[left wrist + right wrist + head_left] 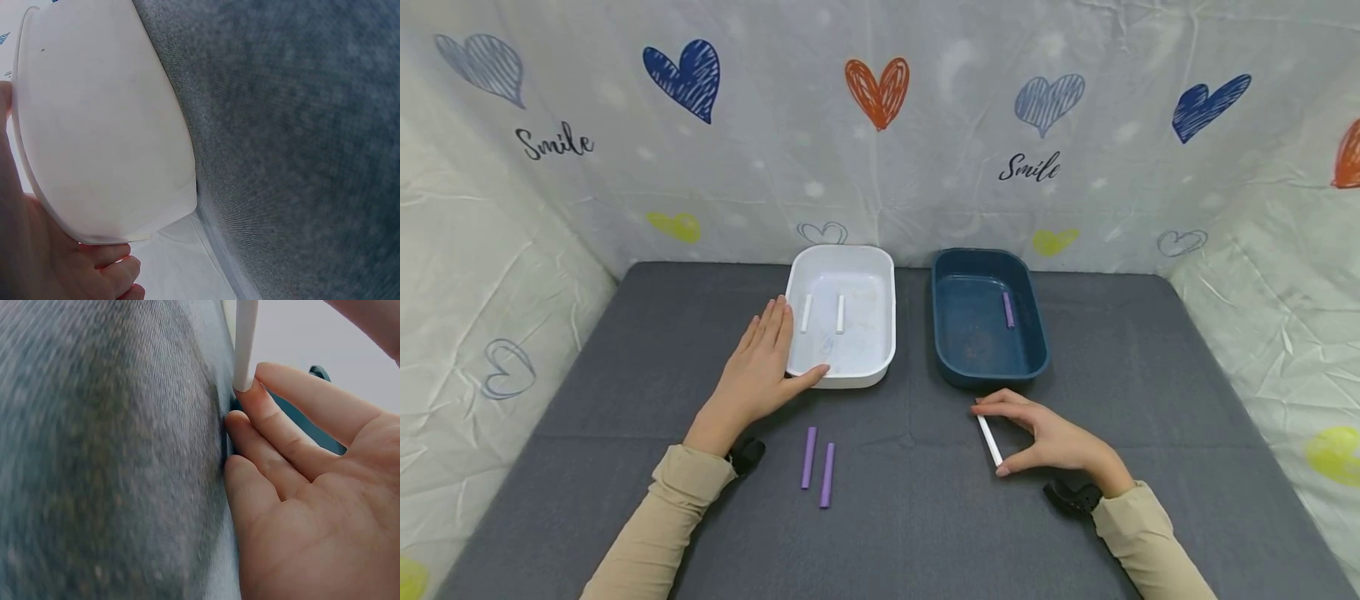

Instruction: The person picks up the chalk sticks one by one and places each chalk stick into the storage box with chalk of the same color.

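My right hand (1045, 433) holds a slim white stick (989, 440) end to end, the thumb at its near end and the fingers at its far end, just in front of the blue tray (991, 369). In the right wrist view one tip of that stick meets a fingertip (253, 397). My left hand (760, 367) lies with straight fingers along the left side of the white tray (857, 367), its thumb over the near rim. In the left wrist view the tray's outer wall (112, 125) fills much of the picture, with fingers at its rim.
Two white sticks (840, 314) lie inside the white tray, and one purple stick (1008, 309) lies inside the blue tray. Two more purple sticks (827, 475) rest on the grey cloth (910, 542) before the white tray. A heart-printed sheet (955, 125) hangs behind.
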The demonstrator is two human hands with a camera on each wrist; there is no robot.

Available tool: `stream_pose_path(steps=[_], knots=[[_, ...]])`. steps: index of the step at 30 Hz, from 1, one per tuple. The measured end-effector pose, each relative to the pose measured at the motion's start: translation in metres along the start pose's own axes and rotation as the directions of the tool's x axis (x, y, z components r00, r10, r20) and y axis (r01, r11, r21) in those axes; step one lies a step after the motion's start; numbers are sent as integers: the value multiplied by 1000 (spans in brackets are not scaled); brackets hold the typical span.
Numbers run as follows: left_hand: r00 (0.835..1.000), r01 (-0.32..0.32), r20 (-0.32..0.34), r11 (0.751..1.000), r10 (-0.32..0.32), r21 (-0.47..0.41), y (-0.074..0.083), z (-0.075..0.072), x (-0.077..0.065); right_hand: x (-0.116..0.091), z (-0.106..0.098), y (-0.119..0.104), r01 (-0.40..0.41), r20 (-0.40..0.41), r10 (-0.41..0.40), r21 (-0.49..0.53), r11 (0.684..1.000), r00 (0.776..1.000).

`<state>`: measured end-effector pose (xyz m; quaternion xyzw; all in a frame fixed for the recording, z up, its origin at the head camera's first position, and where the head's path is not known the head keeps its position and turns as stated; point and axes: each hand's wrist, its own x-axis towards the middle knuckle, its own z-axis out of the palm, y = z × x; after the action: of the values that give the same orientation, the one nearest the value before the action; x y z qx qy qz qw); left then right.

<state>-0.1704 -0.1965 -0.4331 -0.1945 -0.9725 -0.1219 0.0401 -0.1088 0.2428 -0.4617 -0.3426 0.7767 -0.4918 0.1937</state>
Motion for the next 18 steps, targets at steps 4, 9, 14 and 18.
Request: stream_pose_path(steps=[4,9,14,18], knots=[[1000,-1,6,1000,1,-2,0,0,0,5,2,-2,0,1,0,-21,1000,1000],[1000,-6,10,1000,6,-6,0,0,1,9,4,-3,26,6,-26,-50,998,1000],[1000,-12,1,1000,12,-3,0,1,1,13,7,-5,31,7,-30,-64,997,1000],[1000,-9,-4,1000,9,-1,0,2,1,17,8,-6,38,4,-38,-71,997,999]])
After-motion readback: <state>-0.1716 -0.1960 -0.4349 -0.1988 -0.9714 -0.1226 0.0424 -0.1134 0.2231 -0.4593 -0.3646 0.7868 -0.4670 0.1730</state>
